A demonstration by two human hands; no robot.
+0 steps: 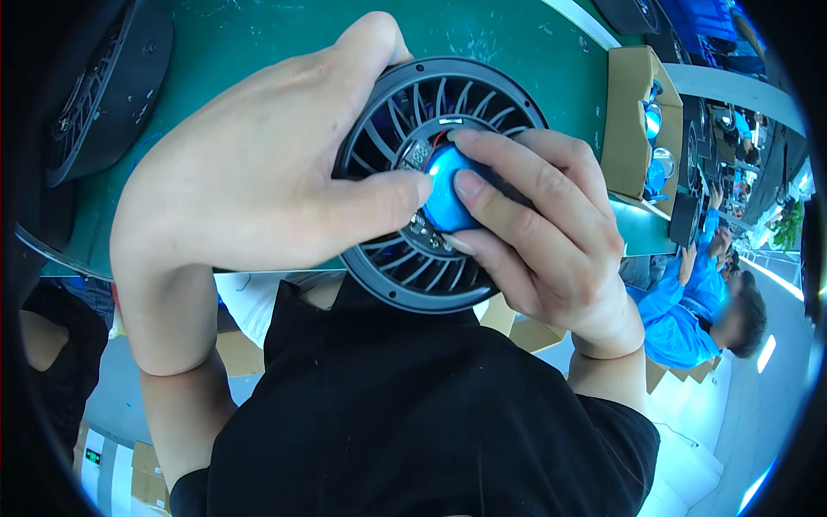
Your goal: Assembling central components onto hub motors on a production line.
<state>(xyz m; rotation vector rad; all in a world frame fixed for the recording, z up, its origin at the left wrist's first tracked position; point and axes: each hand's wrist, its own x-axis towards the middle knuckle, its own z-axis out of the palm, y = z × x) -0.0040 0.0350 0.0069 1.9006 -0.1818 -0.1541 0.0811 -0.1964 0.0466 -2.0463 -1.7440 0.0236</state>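
Note:
A round black housing with curved ribs, like a fan grille (405, 293), is held up at the near edge of the green table. My left hand (250, 168) wraps its left rim, and the thumb presses on a shiny blue round cap (444, 185) at the hub. Closed around that cap from the right are the fingers of my right hand (551, 224). A small circuit board (422, 231) and a thin red wire (440, 138) show beside the cap. The cap's right side is hidden by my right fingers.
On the green table (551, 39), an open cardboard box (627, 129) holds several shiny blue round parts at the right. Another black ribbed housing (129, 86) stands at the far left. A co-worker in blue (680, 314) is at the right, and another person (73, 345) at the left edge.

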